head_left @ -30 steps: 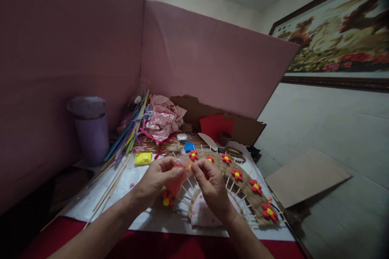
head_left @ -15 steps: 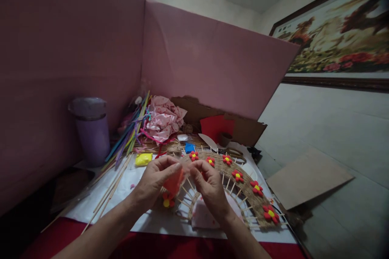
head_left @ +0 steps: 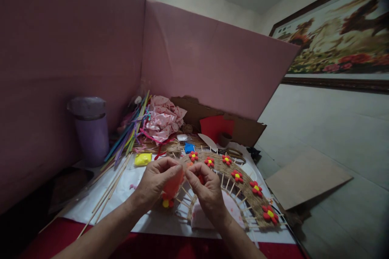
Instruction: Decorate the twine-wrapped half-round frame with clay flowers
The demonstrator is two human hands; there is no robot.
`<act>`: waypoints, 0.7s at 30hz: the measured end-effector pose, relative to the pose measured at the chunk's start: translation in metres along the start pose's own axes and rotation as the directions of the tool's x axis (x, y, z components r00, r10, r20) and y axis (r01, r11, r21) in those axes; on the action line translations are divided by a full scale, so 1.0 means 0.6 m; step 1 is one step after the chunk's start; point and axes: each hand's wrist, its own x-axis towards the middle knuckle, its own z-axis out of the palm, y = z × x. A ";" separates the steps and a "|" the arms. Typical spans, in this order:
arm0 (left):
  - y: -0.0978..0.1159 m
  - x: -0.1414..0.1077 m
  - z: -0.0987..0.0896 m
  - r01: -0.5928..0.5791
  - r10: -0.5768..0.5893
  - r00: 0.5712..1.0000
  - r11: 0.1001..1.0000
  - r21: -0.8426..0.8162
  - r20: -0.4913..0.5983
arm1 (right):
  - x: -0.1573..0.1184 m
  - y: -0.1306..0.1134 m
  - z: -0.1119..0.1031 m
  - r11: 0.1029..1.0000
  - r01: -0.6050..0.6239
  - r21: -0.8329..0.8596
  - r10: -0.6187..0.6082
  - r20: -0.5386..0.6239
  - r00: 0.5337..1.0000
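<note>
Grip: left hand (head_left: 155, 181) pinches the orange packet (head_left: 174, 186), lower centre of frame; right hand (head_left: 208, 188) seems to pinch its top film, view murky. Fingertips sit closer than a second ago, so work centres on that edge.

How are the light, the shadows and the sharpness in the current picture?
Head view: dim overall, darkest towards the lower left; head view: soft shadows on the white sheet below the left hand; head view: the orange packet in that hand looks soft-edged; head view: the framed picture seems stretched towards the right edge.
</note>
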 end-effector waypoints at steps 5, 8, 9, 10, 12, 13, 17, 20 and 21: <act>-0.003 -0.001 0.000 0.005 -0.004 1.000 0.999 -0.032 0.031 | 0.001 0.002 -0.001 1.000 -0.018 0.013 0.018 -0.010 1.000; -0.002 -0.001 -0.001 0.047 -0.045 0.997 0.998 -0.040 0.056 | 0.002 0.001 -0.002 1.000 -0.023 0.016 0.023 -0.019 1.000; -0.002 0.000 -0.001 0.052 -0.050 0.997 0.998 -0.039 0.056 | 0.002 0.000 -0.002 1.000 -0.019 0.016 0.020 -0.015 1.000; -0.002 0.000 -0.001 0.050 -0.048 0.998 0.998 -0.039 0.052 | 0.002 0.000 -0.002 1.000 -0.011 0.014 0.012 -0.008 1.000; -0.002 0.001 -0.002 0.038 -0.036 0.999 0.999 -0.038 0.040 | 0.002 0.000 -0.002 1.000 0.011 -0.001 -0.011 0.013 1.000; -0.002 0.001 -0.002 0.034 -0.033 0.999 0.999 -0.036 0.032 | 0.001 0.000 -0.001 1.000 0.023 -0.014 -0.023 0.020 1.000; -0.004 0.001 -0.001 0.034 -0.034 0.999 0.999 -0.016 0.020 | -0.001 0.004 0.001 0.997 0.049 -0.067 -0.048 0.019 0.999; -0.006 -0.001 0.000 0.038 -0.038 0.997 0.999 -0.003 0.061 | -0.002 0.007 0.001 0.991 0.058 -0.117 -0.056 0.024 0.998; -0.007 -0.001 0.000 0.039 -0.038 0.997 0.999 -0.002 0.073 | -0.002 0.008 0.001 0.989 0.064 -0.133 -0.061 0.025 0.998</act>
